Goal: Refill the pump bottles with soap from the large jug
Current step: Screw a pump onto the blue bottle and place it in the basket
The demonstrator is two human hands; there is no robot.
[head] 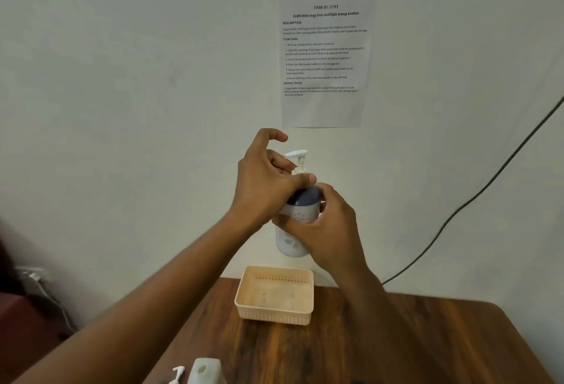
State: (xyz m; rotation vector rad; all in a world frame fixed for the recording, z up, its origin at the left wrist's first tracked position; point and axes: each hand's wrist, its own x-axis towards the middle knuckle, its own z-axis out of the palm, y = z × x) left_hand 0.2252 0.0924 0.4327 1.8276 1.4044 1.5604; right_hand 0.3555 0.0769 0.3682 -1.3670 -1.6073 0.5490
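I hold a pump bottle (291, 241) up in the air above the table, white with a dark blue shoulder. My right hand (326, 228) is wrapped around its body. My left hand (268, 182) grips the collar of the white pump head (297, 159) at the bottle's neck, with the forefinger raised. At the bottom edge of the view stands the top of a translucent white container (206, 371), perhaps the large jug. A loose white pump head (177, 374) lies just left of it.
A beige plastic basket (274, 316) sits on the wooden table (396, 347) by the wall, below the held bottle. A printed task sheet (325, 57) hangs on the wall. A black cable (488, 182) runs down the wall at the right.
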